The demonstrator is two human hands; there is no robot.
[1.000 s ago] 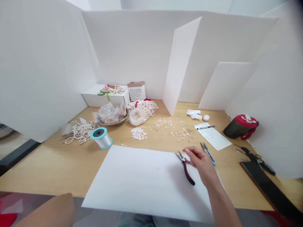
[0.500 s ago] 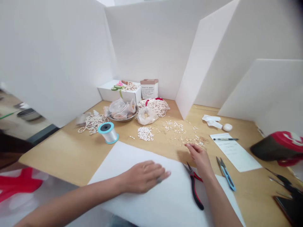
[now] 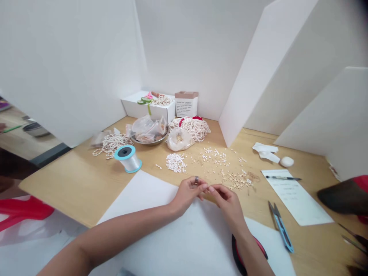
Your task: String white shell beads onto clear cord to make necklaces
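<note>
My left hand (image 3: 188,194) and my right hand (image 3: 227,199) meet fingertip to fingertip above the far edge of the white sheet (image 3: 161,237). Both are closed in a pinch, and whatever lies between the fingertips is too small to make out. Rings show on the left fingers. Just beyond my right hand lies a scatter of small star-shaped pieces (image 3: 237,180). A pile of white beads (image 3: 176,163) sits beyond my left hand. Under my right forearm are pliers with black and red handles (image 3: 238,255), their jaws hidden by the arm.
A spool of clear line (image 3: 131,161) stands at left. Behind are a metal bowl of bags (image 3: 149,142), bead strands (image 3: 195,128) and a white box (image 3: 161,112). Blue thread snips (image 3: 283,230), a written note (image 3: 299,203) and a dark bottle (image 3: 342,195) lie at right. White panels surround the table.
My right hand has come back from the star-shaped pieces toward the left. My left hand has lifted from the sheet and closed, and the two hands now touch. The view has shifted slightly.
</note>
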